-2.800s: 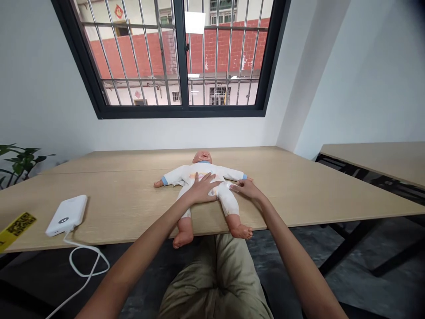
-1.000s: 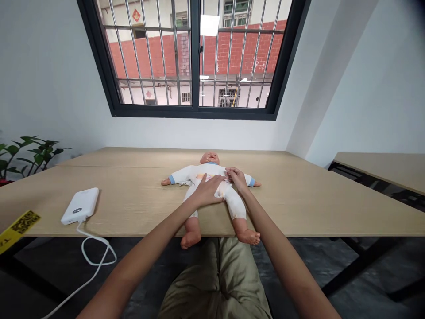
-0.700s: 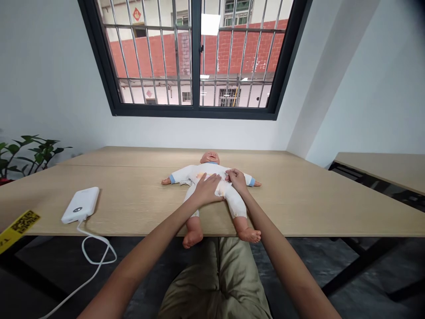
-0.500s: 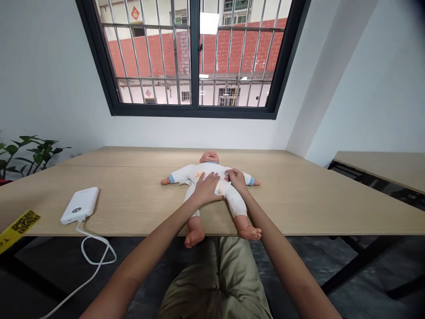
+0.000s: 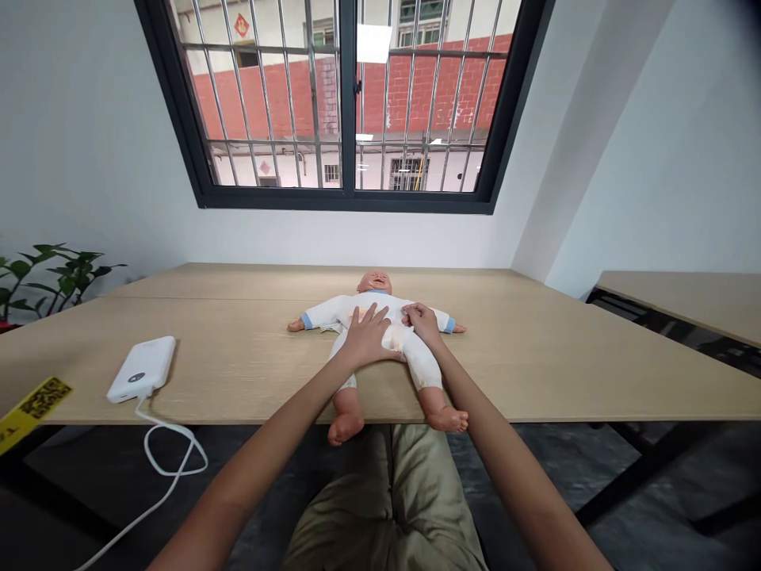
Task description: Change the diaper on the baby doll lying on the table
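A baby doll (image 5: 423,361) in a white outfit with blue cuffs lies on its back on the wooden table (image 5: 552,365), head toward the window and feet over the front edge. My left hand (image 5: 369,337) lies spread on the doll's lower body, fingers apart. At the right side of the doll's belly, my right hand (image 5: 421,319) has its fingers pinched together against the white cloth. What those fingertips hold, if anything, is too small to make out.
On the table's left stands a white power bank (image 5: 143,369) with a white cable (image 5: 172,472) hanging over the edge. A yellow tag (image 5: 36,412) is at the far left, near a green plant (image 5: 65,274). A second table (image 5: 690,305) stands at the right.
The fingers of my left hand have spread a little wider on the doll. My right hand has hardly moved.
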### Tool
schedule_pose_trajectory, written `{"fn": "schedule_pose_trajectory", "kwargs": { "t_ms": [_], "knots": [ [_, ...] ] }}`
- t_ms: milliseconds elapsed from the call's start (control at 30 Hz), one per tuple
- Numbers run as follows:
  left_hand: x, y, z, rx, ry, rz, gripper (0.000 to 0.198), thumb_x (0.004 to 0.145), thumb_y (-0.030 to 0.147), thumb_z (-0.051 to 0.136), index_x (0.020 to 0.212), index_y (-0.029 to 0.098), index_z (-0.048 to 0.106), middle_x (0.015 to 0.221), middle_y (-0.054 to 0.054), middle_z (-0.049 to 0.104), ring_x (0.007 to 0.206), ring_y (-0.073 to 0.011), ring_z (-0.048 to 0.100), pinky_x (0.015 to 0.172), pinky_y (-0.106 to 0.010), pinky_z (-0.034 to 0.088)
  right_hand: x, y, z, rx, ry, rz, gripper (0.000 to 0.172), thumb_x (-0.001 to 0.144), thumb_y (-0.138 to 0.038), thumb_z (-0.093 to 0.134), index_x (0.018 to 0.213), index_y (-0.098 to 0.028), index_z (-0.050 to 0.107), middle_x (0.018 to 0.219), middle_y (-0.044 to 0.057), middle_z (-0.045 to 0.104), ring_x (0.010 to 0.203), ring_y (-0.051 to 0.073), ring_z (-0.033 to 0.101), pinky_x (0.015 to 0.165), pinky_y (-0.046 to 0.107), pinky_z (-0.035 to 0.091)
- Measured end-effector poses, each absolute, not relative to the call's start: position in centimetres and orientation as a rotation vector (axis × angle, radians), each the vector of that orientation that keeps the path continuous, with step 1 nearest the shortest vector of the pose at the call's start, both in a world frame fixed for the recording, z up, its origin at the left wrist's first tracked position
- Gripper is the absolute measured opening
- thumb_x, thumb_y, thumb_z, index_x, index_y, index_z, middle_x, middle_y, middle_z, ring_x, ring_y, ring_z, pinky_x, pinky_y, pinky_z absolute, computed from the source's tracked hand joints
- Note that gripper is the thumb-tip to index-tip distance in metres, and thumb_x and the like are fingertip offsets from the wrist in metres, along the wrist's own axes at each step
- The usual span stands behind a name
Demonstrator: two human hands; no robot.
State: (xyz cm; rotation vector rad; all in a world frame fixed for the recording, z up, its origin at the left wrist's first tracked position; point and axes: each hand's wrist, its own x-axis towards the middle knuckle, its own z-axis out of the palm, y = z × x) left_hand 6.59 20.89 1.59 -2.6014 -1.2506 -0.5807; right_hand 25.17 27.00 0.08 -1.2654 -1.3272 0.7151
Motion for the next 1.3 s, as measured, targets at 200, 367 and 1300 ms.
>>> {"fn": "schedule_pose_trajectory", "kwargs": {
  "t_ms": [200, 367, 1300],
  "knots": [
    [6.5, 21.8, 2.9, -2.726, -1.406, -0.804, 0.052, 0.088, 0.061, 0.043, 0.118, 0.022, 0.061, 0.148, -0.007, 0.044, 0.142, -0.0284, 0.029, 0.116, -0.053, 0.019, 25.1, 26.9, 0.1, -1.234, -1.293, 0.731, 0.021, 0.081, -0.036, 0.054, 0.079, -0.017, 0.062, 0.059, 0.003, 0.063, 0.060, 0.017, 0.058, 0.060, 0.028, 0.046],
    [3.0, 25.3, 4.2, -2.598, -1.741, -1.303, 0.039, 0.095, 0.027, 0.026, 0.102, 0.015, 0.062, 0.118, -0.010, 0.067, 0.111, -0.0180, 0.059, 0.094, -0.027, 0.046, 24.8, 26.8, -0.1, -1.160, -1.249, 0.723, 0.021, 0.073, -0.039, 0.054, 0.075, -0.019, 0.060, 0.055, 0.001, 0.061, 0.052, 0.015, 0.055, 0.053, 0.027, 0.043],
    [-4.7, 27.6, 2.1, -2.486, -2.165, -0.878, 0.027, 0.074, 0.030, 0.064, 0.055, 0.019, 0.048, 0.056, 0.000, 0.053, 0.061, -0.0162, 0.051, 0.057, -0.026, 0.031, 25.4, 25.7, -0.4, -1.373, -1.351, 0.526, 0.034, 0.093, -0.036, 0.056, 0.120, -0.016, 0.058, 0.122, 0.009, 0.057, 0.103, 0.022, 0.059, 0.086, 0.040, 0.053]
  ]
}}
